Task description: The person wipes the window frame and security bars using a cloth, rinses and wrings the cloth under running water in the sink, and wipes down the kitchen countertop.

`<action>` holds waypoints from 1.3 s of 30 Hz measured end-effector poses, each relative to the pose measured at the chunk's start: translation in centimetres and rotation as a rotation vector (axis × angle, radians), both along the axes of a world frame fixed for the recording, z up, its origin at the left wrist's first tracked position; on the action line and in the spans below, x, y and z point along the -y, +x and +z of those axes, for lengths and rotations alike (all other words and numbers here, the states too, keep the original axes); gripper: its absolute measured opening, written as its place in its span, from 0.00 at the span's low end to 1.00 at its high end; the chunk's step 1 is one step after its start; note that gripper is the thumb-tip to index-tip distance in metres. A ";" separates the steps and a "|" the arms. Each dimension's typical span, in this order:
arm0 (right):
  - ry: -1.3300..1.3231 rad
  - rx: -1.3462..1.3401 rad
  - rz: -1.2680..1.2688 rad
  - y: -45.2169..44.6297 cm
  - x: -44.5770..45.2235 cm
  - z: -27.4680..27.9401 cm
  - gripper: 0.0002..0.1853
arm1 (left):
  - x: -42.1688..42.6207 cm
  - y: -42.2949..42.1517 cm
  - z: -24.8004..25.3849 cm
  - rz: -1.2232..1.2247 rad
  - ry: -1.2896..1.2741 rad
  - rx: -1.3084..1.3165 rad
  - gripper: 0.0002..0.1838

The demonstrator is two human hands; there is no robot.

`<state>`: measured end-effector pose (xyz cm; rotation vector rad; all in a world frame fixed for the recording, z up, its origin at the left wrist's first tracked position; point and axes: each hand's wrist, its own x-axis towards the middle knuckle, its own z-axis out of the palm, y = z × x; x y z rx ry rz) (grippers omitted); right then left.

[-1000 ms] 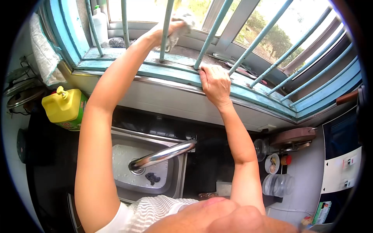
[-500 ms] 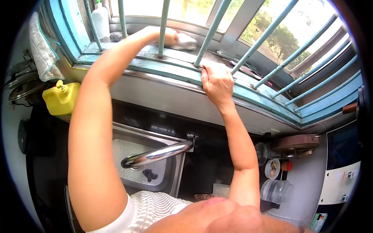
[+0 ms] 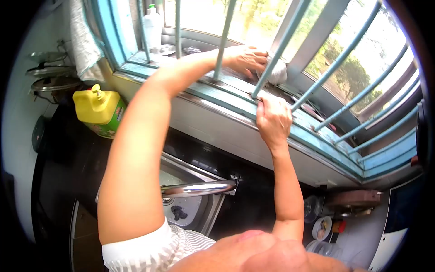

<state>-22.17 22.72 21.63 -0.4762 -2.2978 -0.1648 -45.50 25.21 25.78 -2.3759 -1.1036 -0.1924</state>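
Beyond the window bars [image 3: 225,38], a bunched cloth [image 3: 278,74] is jutting rightward from the left hand [image 3: 247,60], its long axis and the grip being unclear. The right hand [image 3: 275,119] is gripping the sill [image 3: 226,101].

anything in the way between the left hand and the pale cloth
Nothing visible: the left hand is behind the window bars, its fingers right by the cloth. One bar crosses in front of the cloth.

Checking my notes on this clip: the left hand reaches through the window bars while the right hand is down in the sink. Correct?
Not quite: the right hand isn't in the sink; the head view shows it on the blue window ledge.
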 end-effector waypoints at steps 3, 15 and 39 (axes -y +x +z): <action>0.001 -0.017 0.021 -0.2 0.2 0.3 0.09 | -2.3 -0.5 -1.4 0.038 0.165 -0.049 0.13; 0.049 -0.044 0.033 -0.2 -0.2 -0.3 0.08 | 2.3 -5.5 -1.0 0.790 0.186 -0.086 0.04; 0.082 -0.039 0.025 0.4 -0.1 -0.6 0.09 | 4.3 -7.2 -0.9 0.868 -0.521 0.297 0.19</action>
